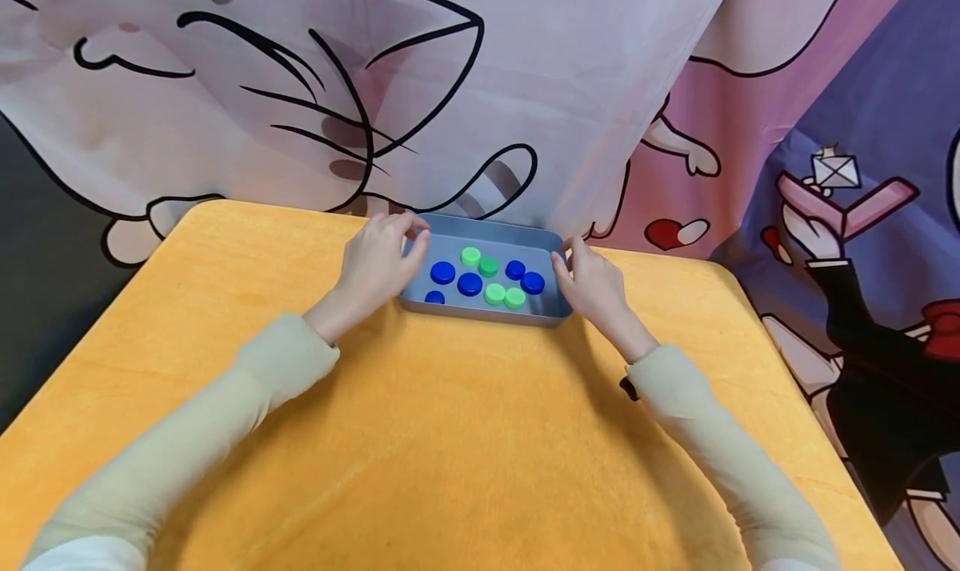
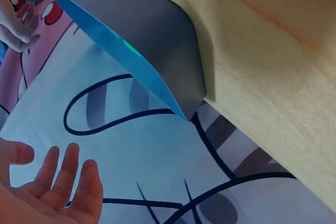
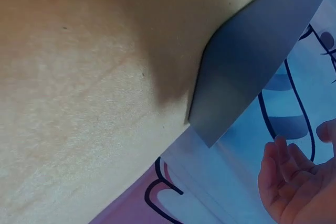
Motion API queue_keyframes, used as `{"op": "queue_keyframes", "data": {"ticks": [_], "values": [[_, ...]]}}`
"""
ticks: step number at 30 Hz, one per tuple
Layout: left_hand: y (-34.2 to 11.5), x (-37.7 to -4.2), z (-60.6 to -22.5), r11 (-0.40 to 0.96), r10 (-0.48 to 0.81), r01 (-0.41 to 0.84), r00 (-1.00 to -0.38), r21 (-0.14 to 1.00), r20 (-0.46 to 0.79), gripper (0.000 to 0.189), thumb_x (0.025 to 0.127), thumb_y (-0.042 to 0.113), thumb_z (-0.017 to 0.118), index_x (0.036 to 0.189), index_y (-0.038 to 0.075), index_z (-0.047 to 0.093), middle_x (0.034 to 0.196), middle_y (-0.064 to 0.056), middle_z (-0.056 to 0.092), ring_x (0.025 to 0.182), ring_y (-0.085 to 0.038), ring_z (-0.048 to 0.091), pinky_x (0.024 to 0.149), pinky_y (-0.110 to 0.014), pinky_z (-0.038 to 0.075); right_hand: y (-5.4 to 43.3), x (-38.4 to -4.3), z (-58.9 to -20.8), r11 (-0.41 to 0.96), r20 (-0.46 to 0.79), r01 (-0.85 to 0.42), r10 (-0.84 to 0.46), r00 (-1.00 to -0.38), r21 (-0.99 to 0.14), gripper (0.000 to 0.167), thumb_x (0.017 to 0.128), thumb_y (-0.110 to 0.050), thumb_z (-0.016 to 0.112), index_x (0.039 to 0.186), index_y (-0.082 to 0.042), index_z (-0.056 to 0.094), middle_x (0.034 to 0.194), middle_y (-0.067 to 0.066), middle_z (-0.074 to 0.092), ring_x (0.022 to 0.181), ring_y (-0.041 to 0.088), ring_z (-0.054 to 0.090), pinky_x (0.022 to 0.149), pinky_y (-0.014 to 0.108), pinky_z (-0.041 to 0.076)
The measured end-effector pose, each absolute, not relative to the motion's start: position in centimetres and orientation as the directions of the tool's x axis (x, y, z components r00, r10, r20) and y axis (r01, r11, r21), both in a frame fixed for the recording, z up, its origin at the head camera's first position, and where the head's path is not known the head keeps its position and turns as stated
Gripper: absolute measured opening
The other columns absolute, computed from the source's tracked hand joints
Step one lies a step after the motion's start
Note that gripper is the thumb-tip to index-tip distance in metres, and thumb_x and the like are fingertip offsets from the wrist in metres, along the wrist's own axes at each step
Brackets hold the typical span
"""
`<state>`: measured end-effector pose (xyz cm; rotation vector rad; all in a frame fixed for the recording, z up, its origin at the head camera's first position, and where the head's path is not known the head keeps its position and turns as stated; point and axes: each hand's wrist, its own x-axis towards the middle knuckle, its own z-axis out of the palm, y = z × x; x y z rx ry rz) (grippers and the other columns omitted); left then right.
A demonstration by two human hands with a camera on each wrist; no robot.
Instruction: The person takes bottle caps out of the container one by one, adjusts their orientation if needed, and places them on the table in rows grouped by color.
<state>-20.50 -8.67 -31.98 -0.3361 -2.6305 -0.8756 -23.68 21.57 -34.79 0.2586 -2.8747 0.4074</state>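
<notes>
While the left hand (image 1: 381,261) and right hand (image 1: 596,286) hover, fingers released, the shallow blue-grey rectangular tray (image 1: 487,315) between them on the yellow surface (image 1: 450,438) looks light and stiff, best held by its short walls

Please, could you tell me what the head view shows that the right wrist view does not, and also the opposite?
Only the head view shows the inside of the tray, with its blue pieces and green pieces, plus the left hand and the sleeves.

Only the right wrist view shows the palm side of the right hand and the outer face of the tray's right end.

Both share the right hand, the tray, the table and the printed cloth.
</notes>
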Motion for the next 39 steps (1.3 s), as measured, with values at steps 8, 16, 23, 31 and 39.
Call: {"op": "queue_keyframes", "data": {"ticks": [8,16,23,31,39], "values": [[-9.0,-22.6,-32.7,0.765,0.061,0.272,-0.933,0.585,0.354,0.031,0.098,0.031,0.048,0.107,0.01,0.067,0.097,-0.008,0.068,0.087,-0.026,0.058,0.065,-0.04,0.05,21.6,-25.4,-35.1,0.954,0.214,-0.138,-0.081,-0.974,-0.267,0.037,0.101,-0.04,0.04,0.115,-0.008,0.053,0.075,0.008,0.06,0.06,0.024,0.053,0.053,0.034,0.043],[-9.6,-24.9,-33.6,0.746,0.004,0.206,-0.952,0.634,0.305,0.033,0.097,0.028,0.044,0.107,0.006,0.067,0.091,-0.01,0.066,0.071,-0.026,0.058,0.059,-0.031,0.041,22.1,-26.7,-35.6,0.954,0.181,-0.052,0.002,-0.984,-0.295,0.039,0.1,-0.042,0.039,0.111,-0.008,0.054,0.069,0.009,0.056,0.061,0.028,0.054,0.056,0.037,0.042],[-9.4,-26.3,-34.7,0.717,-0.031,0.162,-0.964,0.678,0.263,0.033,0.097,0.026,0.045,0.105,0.002,0.066,0.09,-0.013,0.064,0.08,-0.028,0.059,0.073,-0.038,0.046,22.5,-28.0,-36.7,0.948,0.096,0.023,0.056,-0.994,-0.316,0.042,0.101,-0.043,0.035,0.108,-0.006,0.052,0.074,0.012,0.056,0.073,0.031,0.058,0.067,0.043,0.047],[-9.1,-27.4,-36.4,0.723,-0.085,0.076,-0.977,0.687,0.197,0.035,0.097,0.028,0.046,0.116,0.003,0.062,0.089,-0.015,0.066,0.082,-0.029,0.061,0.071,-0.038,0.048,22.6,-29.0,-37.8,0.931,-0.006,0.103,0.108,-0.994,-0.349,0.041,0.1,-0.042,0.035,0.108,-0.003,0.047,0.085,0.015,0.056,0.083,0.034,0.059,0.074,0.045,0.047],[-9.4,-27.7,-37.9,0.74,-0.108,-0.005,-0.988,0.672,0.111,0.038,0.098,0.029,0.047,0.12,0.0,0.058,0.079,-0.015,0.058,0.07,-0.028,0.055,0.056,-0.029,0.039,22.6,-29.4,-38.7,0.94,-0.062,0.132,0.118,-0.991,-0.315,0.042,0.1,-0.04,0.035,0.109,-0.001,0.046,0.093,0.02,0.06,0.089,0.039,0.061,0.076,0.048,0.049]]}}
